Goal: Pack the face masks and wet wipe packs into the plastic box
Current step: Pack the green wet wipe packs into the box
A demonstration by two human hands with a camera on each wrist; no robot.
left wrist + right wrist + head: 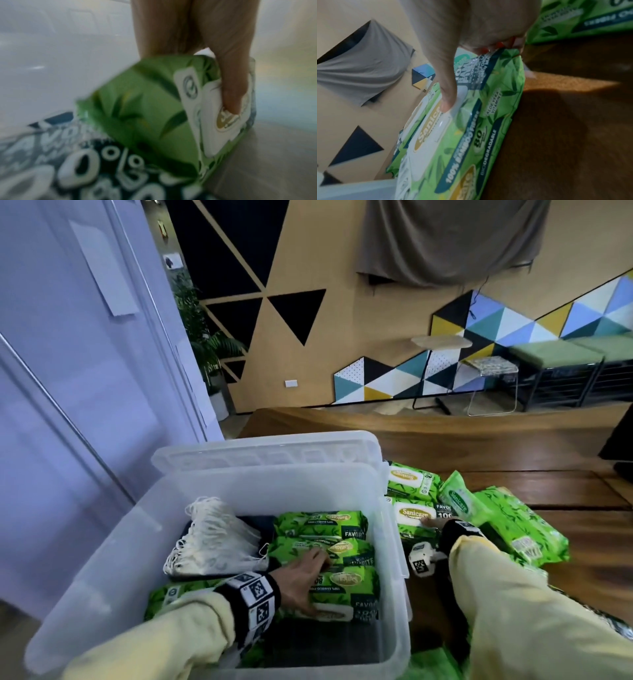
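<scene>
A clear plastic box (102,559) stands on the table's left. Inside lie a stack of white face masks (212,539) on the left and several green wet wipe packs (322,523). My left hand (305,577) reaches into the box and grips the nearest right-hand pack (352,587). In the left wrist view my thumb presses that pack's white lid (223,121) while my left hand (188,27) holds it near the box wall. My right hand (431,523) is outside the box, gripping another pack (416,513) on the table. In the right wrist view my right hand (462,27) pinches this pack (462,135), thumb on its lid.
More green packs lie right of the box: one behind (411,481), a small pale one (459,501) and a large one (527,525). The box lid (267,450) leans behind the box. The wooden table (513,446) extends back and right.
</scene>
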